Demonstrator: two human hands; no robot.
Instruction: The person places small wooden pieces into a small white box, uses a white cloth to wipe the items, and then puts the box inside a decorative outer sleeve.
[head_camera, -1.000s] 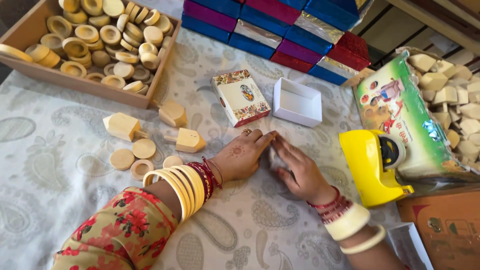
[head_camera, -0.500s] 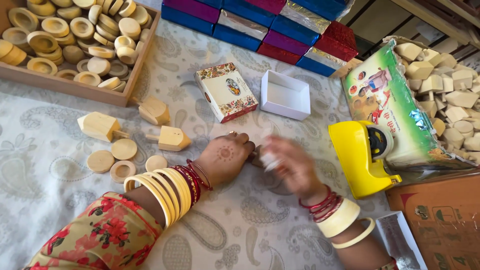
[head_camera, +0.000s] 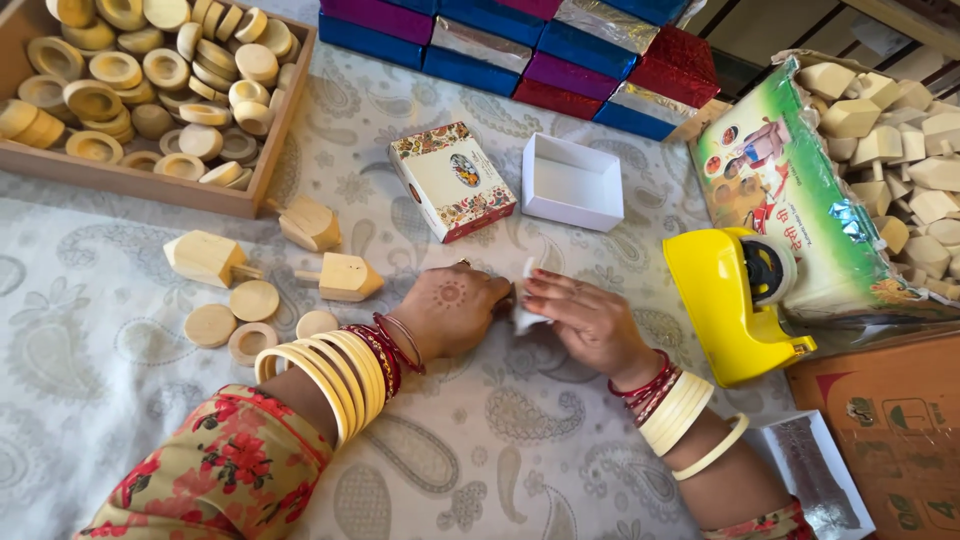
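Observation:
My left hand (head_camera: 452, 308) and my right hand (head_camera: 585, 318) meet at the middle of the patterned cloth, both pinching a small white wrapped piece (head_camera: 527, 305) between their fingertips. Most of that piece is hidden by the fingers. Just beyond the hands lie a decorated box lid (head_camera: 452, 180) and an open white box tray (head_camera: 573, 181). To the left of my left hand lie three wooden spinning tops (head_camera: 340, 277) and several flat wooden discs (head_camera: 253, 300).
A yellow tape dispenser (head_camera: 730, 305) stands right of my right hand. A wooden tray (head_camera: 270, 165) of wooden rings and discs is at far left. Stacked coloured boxes (head_camera: 560, 45) line the back. A bag of wooden blocks (head_camera: 900, 150) lies right; cardboard box (head_camera: 890, 430) lower right.
The hands stayed together over the white piece, and the fingers have shifted so more of it shows between them. The view has moved slightly.

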